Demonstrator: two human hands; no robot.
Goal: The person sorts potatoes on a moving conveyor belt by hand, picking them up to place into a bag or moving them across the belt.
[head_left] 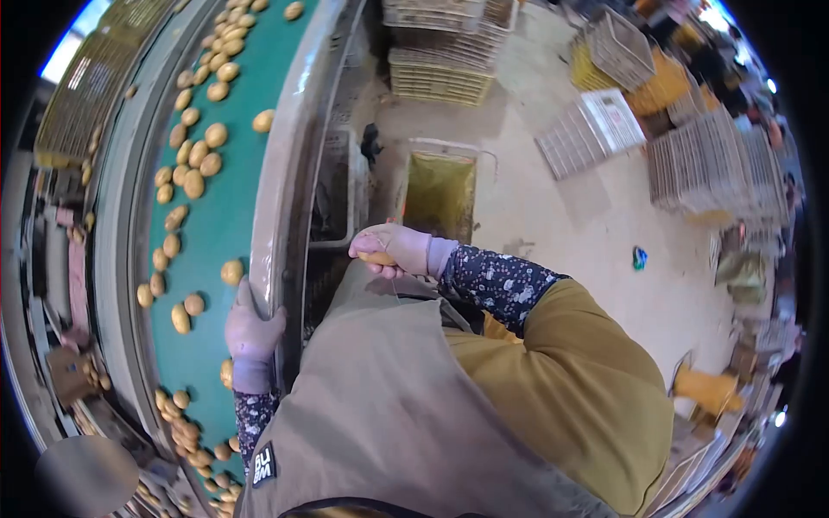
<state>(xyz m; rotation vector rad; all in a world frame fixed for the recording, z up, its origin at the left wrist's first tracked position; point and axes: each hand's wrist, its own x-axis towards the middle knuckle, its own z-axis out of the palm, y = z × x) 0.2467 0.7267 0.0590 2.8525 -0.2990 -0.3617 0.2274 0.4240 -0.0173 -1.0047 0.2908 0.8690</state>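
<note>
My left hand [252, 332], in a thin pale glove, lies on the metal side rail [269, 233] of a conveyor, thumb apart from the outstretched fingers. Close to its fingertips a potato [231, 272] sits on the green belt [226, 186]. My right hand [393, 249], gloved too, is in front of my apron, off the belt, with its fingers curled round a potato [376, 257] that is partly covered. Many more potatoes [193, 183] are scattered along the belt, and a denser cluster [186, 432] lies at the near end.
A yellow-lined crate [440, 194] stands on the floor beyond my right hand. A grey crate [332, 194] is beside the conveyor. Stacked crates [440, 73] rise at the back, others [699, 164] at the right. A tipped crate [574, 142] lies on the floor.
</note>
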